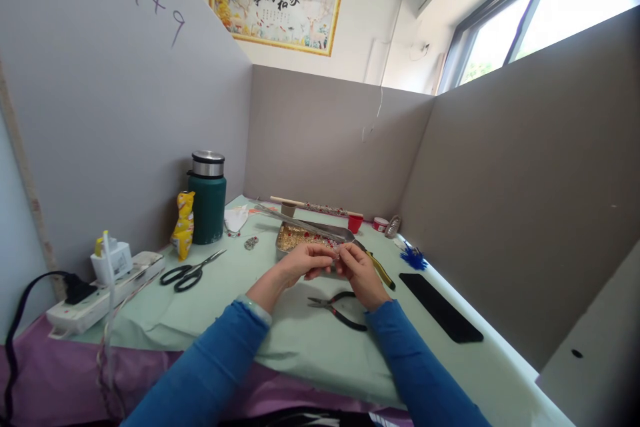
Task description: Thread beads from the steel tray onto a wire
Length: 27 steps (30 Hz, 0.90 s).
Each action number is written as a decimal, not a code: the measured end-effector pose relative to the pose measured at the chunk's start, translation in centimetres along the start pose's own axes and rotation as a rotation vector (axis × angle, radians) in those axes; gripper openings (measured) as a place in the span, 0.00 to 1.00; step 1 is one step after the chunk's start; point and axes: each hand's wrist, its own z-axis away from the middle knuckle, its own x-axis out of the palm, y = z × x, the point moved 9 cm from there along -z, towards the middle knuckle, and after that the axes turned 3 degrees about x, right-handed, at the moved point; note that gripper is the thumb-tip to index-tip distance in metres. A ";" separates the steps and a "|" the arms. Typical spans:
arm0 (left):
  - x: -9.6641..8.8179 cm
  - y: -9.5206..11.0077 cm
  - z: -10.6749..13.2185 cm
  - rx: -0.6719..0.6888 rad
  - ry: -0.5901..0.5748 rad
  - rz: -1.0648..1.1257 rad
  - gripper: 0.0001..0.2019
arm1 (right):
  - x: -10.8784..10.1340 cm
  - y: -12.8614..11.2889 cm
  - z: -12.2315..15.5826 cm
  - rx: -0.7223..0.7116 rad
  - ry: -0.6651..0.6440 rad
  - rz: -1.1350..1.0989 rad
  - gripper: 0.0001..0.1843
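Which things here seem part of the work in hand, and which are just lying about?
Likely part of the work:
beads
tray
black-handled pliers
perhaps scissors

Probably just lying about:
green flask
yellow packet
power strip

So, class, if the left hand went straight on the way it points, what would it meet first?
Most likely the right hand, just ahead of the left hand; whether any gap remains between them is too small to tell.
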 end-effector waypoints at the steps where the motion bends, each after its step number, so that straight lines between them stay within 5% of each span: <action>1: 0.0 0.0 0.1 -0.016 -0.006 -0.016 0.15 | 0.1 0.0 0.0 0.012 -0.029 0.024 0.14; 8: 1.0 -0.2 1.1 -0.131 -0.155 -0.072 0.15 | 1.3 0.1 1.0 0.143 -0.304 0.080 0.16; 17: 2.5 0.1 1.7 -0.138 -0.300 0.042 0.17 | 2.0 -0.3 1.6 0.163 -0.392 -0.069 0.16; 27: 1.1 -2.2 1.5 -0.255 -0.243 -0.262 0.14 | 2.6 0.5 2.3 0.176 -0.560 0.238 0.16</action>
